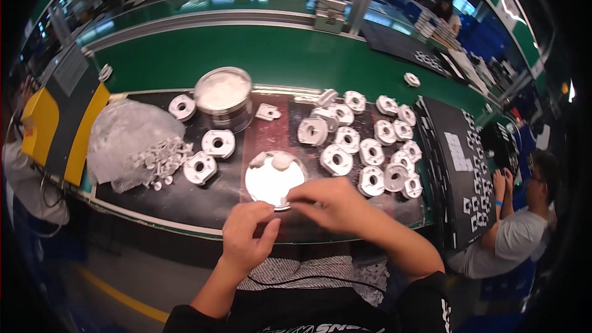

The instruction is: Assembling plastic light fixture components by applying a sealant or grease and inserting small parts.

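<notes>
White and small, the plastic piece point(279, 205) pinched between my left hand point(246, 234) and right hand point(330, 203) looks light, stiff, best held by its edges.

Single view only, head-worn fisheye cam, left unit of a side-by-side pair. Looks steeply down and fwd from the wearer's head onto the bench point(185, 209); upright, not mirrored. Wearer's forearms enter from the lower edge, left hand point(246, 234) and right hand point(330, 203) sit just below frame centre, so cam is close to the work. Wide angle: straight edges of the green conveyor point(277, 55) bow toward the rim, corners vignette to black. Far field reaches a seated co-worker point(512, 228) at right edge. No 2nd view to compare, so no overlap.
</notes>
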`<state>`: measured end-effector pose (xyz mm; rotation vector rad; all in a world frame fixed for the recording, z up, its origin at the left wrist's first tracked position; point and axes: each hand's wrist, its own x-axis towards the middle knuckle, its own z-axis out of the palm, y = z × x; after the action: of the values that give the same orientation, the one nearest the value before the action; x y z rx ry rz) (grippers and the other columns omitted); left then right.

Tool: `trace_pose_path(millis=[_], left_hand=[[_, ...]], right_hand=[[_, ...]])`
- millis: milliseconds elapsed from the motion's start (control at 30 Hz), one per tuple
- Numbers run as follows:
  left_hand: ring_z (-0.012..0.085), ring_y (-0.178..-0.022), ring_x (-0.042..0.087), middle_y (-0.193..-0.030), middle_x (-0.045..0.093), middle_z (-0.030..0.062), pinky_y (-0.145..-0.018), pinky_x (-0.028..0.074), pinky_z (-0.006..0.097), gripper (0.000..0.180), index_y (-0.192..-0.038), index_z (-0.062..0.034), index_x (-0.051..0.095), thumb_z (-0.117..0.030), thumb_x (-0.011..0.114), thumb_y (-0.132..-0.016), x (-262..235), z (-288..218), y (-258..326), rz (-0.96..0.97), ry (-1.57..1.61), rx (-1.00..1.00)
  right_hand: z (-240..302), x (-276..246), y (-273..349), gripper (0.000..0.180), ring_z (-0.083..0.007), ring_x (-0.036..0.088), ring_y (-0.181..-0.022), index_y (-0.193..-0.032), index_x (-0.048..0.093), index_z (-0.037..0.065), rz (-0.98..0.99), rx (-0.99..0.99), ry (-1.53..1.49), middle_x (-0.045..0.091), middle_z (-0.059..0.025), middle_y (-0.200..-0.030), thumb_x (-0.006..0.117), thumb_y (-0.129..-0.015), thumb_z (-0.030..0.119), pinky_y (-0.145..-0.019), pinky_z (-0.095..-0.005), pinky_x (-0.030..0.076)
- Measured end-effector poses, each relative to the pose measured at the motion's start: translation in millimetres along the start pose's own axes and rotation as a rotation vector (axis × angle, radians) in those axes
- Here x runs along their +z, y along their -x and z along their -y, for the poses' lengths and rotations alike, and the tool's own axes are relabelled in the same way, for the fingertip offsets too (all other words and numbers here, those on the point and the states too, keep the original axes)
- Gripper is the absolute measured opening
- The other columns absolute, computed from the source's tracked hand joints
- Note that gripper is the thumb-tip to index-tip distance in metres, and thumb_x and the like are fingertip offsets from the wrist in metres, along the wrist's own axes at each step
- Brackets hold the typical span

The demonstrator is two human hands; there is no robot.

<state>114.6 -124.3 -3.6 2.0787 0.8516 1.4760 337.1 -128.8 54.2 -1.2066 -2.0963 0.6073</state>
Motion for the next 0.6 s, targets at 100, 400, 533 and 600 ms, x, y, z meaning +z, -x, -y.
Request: trace_pose_path(millis=[100,400,533,600], left_hand=[[0.034,-0.083,0.065,-0.095,0.068,0.0157,-0.074,0.053,0.039,0.016,-0.1,-0.0011,0.066,0.0,0.071,-0.085,-5.8,31.9,7.5,-0.113,-0.111,-0.034],[0.0126,-0.069,0.053,-0.095,0.062,0.0064,-0.061,0.04,0.027,0.013,-0.103,-0.002,0.066,-0.003,0.067,-0.091,-13.1,52.0,6.3,-0.163,0.035,-0.413],[0.0123,-0.068,0.052,-0.094,0.061,0.006,-0.061,0.039,0.027,0.014,-0.104,-0.0019,0.066,-0.003,0.067,-0.09,-14.6,53.7,7.0,-0.171,0.042,-0.44],[0.0123,-0.068,0.051,-0.093,0.061,0.0059,-0.061,0.039,0.027,0.016,-0.105,-0.002,0.066,-0.002,0.068,-0.089,-13.9,53.5,6.6,-0.167,0.063,-0.441]], right_hand=[[-25.1,-11.5,-17.0,0.018,-0.0336,0.072,-0.085,-0.102,0.073,0.004,-0.039,0.016,0.102,0.074,-0.0148,-0.094,0.075,-0.084,0.005,-0.074,-0.0402,0.058],[-59.9,-2.3,-58.5,0.015,-0.0297,0.062,-0.092,-0.093,0.07,0.004,0.052,-0.128,0.369,0.063,-0.0076,-0.096,0.077,-0.08,0.006,-0.084,-0.0409,0.051],[-65.0,1.5,-61.7,0.016,-0.0314,0.062,-0.091,-0.094,0.071,0.005,0.071,-0.124,0.407,0.064,-0.0083,-0.097,0.077,-0.079,0.005,-0.081,-0.0421,0.049],[-67.0,0.6,-60.9,0.016,-0.0307,0.062,-0.091,-0.093,0.071,0.005,0.079,-0.122,0.409,0.065,-0.0077,-0.097,0.077,-0.079,0.005,-0.081,-0.0416,0.049]])
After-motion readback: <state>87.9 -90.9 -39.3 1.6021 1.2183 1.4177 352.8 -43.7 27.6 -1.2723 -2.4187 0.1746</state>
